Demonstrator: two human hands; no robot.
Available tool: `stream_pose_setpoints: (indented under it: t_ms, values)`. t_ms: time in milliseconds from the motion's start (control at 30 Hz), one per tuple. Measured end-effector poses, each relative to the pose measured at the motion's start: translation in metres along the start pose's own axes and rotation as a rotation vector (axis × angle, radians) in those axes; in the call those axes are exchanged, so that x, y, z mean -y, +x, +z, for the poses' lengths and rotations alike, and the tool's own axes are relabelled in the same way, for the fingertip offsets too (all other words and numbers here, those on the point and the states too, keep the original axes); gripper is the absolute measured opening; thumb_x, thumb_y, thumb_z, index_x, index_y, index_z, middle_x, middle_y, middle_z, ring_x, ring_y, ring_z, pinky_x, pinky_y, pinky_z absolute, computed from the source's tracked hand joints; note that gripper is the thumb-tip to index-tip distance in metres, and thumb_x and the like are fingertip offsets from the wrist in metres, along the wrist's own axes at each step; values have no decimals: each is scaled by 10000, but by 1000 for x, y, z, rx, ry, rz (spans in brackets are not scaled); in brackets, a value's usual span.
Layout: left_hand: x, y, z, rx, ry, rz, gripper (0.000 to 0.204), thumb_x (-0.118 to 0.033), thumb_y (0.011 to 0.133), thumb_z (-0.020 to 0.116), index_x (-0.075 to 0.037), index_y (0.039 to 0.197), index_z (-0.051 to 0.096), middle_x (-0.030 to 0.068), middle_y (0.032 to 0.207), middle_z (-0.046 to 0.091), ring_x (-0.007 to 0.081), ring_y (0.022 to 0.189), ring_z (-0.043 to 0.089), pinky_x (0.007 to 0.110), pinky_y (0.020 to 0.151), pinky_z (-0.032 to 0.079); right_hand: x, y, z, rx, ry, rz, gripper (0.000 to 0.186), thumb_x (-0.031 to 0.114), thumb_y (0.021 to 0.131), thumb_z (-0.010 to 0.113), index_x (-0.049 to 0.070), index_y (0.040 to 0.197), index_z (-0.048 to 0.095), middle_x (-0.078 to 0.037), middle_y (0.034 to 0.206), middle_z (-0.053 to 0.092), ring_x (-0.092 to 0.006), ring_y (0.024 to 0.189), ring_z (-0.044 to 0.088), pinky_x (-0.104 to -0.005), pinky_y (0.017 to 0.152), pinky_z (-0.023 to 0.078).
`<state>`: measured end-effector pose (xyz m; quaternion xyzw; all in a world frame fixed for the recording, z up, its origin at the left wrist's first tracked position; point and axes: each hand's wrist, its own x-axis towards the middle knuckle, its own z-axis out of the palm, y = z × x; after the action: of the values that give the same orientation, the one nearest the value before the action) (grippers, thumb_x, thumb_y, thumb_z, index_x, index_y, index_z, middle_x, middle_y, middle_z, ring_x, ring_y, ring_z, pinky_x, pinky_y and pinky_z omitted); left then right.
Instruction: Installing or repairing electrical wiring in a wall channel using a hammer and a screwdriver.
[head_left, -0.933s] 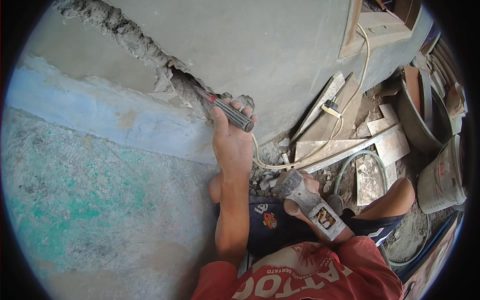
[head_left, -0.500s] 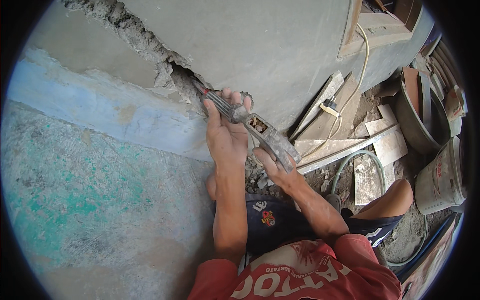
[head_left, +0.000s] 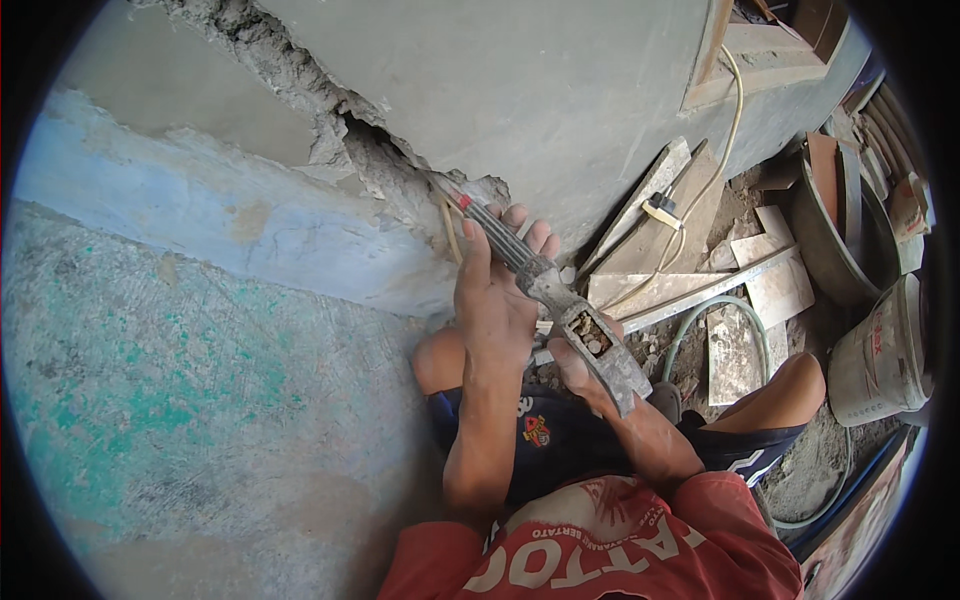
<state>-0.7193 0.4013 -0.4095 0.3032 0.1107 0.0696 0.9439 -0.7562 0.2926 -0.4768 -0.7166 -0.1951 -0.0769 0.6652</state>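
Observation:
My left hand is wrapped loosely round a chisel with a ridged grey, screwdriver-like handle and a red band. The chisel slants up and left, its tip at the lower right end of a rough groove broken into the grey wall. My right hand holds a claw hammer close under its dusty head. The hammer's face lies at the butt of the chisel; whether they touch, I cannot tell. Most of the hammer's handle is hidden. A thin tan strip hangs beside the chisel tip.
Below the groove runs a blue-painted band. Broken boards, a cable with a plug, a metal strip and a green hose lie on the right. A dark basin and a white bucket stand beyond.
Both hands have shifted right and down toward me, with the chisel and hammer in them. The chisel tip has moved along to the groove's lower right end, and the tan strip shows more.

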Motion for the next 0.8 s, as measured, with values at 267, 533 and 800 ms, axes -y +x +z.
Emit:
stream_pose_setpoints:
  t_ms: [267,533,800]
  values:
    - [-9,26,-10,-4,-116,93,285,-343,918,419,-100,1064,455,3,997,532,127,919,530,339,923,374,1,-16,-10,4,-183,-218,215,70,679,679,11,827,534,-90,643,579,-211,534,580,-297,501,453]
    - [-16,38,-5,-44,-149,118,283,-316,935,385,-80,1071,460,7,1030,529,115,947,532,319,920,381,12,7,9,-148,-145,-217,394,398,697,696,36,688,541,-86,554,535,-239,516,539,-309,518,431]
    - [-16,31,-16,-111,-183,114,247,-240,928,421,-62,1094,464,24,939,571,101,867,567,267,796,465,7,8,5,-2,-83,-379,212,82,691,645,-12,801,489,-124,624,527,-284,513,556,-333,474,437]
